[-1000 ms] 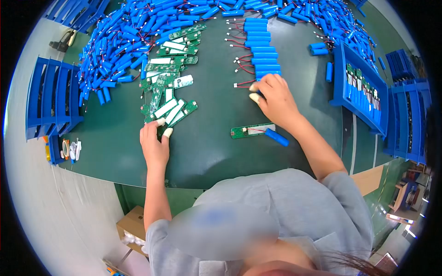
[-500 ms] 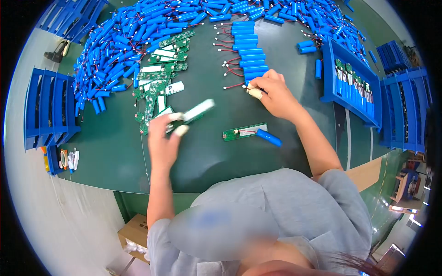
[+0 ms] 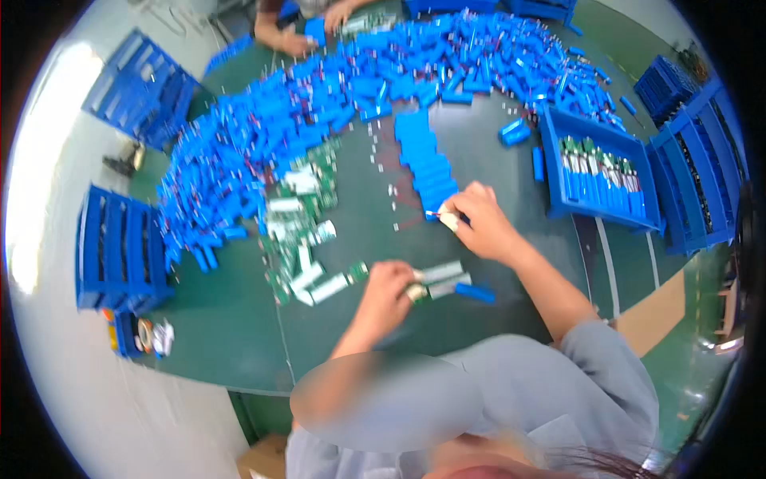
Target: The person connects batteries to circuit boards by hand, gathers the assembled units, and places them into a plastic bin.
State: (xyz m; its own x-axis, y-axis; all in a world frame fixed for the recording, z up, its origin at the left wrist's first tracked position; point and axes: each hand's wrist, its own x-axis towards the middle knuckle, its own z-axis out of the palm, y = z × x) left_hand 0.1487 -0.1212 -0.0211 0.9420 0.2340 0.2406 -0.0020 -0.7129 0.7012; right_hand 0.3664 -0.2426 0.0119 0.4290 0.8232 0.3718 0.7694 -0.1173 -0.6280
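Note:
My left hand (image 3: 386, 297), with pale finger covers, is closed on the end of a green circuit board (image 3: 443, 273) with a white strip. Right below that lies a second board (image 3: 448, 287) with a blue cylindrical battery (image 3: 476, 293) at its right end. My right hand (image 3: 484, 225) pinches at the near end of a row of blue batteries (image 3: 424, 160). A small white battery connector (image 3: 432, 213) shows at its fingertips. Red leads with white plugs stick out to the left of the row. Motion blurs the view.
A big heap of blue batteries (image 3: 319, 112) curves across the back. Loose circuit boards (image 3: 303, 215) lie at left. A blue tray (image 3: 594, 209) with boards and batteries stands at right. Blue racks (image 3: 120, 255) flank the table. Another person's hands (image 3: 299, 44) work at the far side.
My left hand has carried its circuit board rightward, next to the board with the battery. The right hand stays at the row's near end. The camera view has shifted, showing more of the far side.

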